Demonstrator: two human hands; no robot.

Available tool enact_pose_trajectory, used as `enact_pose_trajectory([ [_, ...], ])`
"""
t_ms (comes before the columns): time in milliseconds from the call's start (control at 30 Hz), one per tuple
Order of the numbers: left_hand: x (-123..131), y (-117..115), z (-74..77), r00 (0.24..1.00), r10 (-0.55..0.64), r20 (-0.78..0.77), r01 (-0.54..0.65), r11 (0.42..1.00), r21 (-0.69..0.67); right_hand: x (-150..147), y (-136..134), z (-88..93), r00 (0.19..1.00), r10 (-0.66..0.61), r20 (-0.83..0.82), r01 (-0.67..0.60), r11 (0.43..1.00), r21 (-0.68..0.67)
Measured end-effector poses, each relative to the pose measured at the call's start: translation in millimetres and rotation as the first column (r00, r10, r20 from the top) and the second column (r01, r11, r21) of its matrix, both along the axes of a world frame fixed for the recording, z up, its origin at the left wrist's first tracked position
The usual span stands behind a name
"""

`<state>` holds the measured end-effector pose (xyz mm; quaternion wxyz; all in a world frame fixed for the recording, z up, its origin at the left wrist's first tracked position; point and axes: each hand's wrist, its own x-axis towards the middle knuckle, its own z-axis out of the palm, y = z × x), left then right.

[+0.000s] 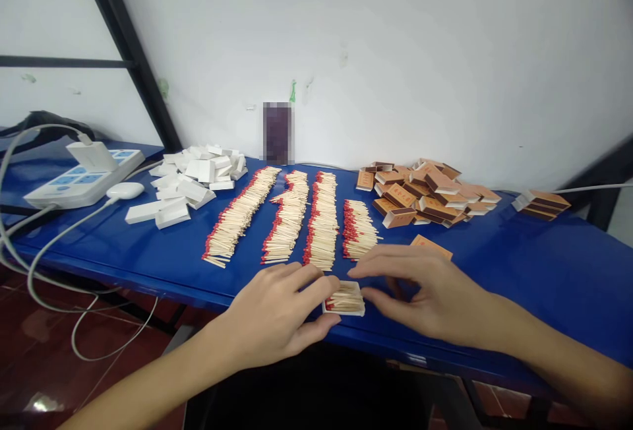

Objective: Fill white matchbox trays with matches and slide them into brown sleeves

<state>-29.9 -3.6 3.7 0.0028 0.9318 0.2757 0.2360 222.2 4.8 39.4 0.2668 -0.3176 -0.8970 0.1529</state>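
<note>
A small white matchbox tray (364, 312) with red-tipped matches (346, 299) in it sits at the table's front edge. My left hand (287, 311) grips its left end, thumb on the near side and fingers on the far side. By the tray's right end, my right hand (425, 285) has thumb and fingers apart, with nothing seen between them; I cannot tell whether the thumb touches the tray. Just beyond lie several long rows of matches (324, 219), the shortest row of matches (359, 229) on the right. An orange matchbox sleeve (431, 245) lies partly hidden behind my right hand.
White empty trays (198, 173) are heaped at the back left, orange matchbox sleeves (428, 189) at the back right. Farther right is a small stack of sleeves (544, 204). A power strip (89, 179) with white cables (54, 235) occupies the left. A wall (395, 54) stands behind.
</note>
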Motion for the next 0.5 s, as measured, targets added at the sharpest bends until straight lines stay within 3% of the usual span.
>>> enact_pose_trajectory([
  [67, -0.4, -0.1, -0.1, 0.999, -0.004, -0.035, 0.004, 1.0, 0.012, 11.4, 9.1, -1.4, 0.998, -0.047, 0.034, 0.044, 0.996, 0.083],
  [167, -1.0, -0.9, -0.2, 0.997, 0.007, -0.081, -0.006, 1.0, 0.01, 25.1, 23.0, -6.0, 0.986, -0.033, 0.163, 0.011, 0.991, 0.134],
  [267, -1.3, -0.9, 0.2, 0.994, 0.011, -0.108, -0.012, 1.0, -0.002, 30.2, 29.4, -8.3, 0.967, -0.042, 0.251, 0.008, 0.991, 0.135],
  [500, -1.5, 0.8, 2.7, 0.991, -0.003, -0.134, 0.004, 1.0, 0.006, 25.0, 26.4, -2.2, 0.963, -0.047, 0.265, 0.021, 0.995, 0.099],
])
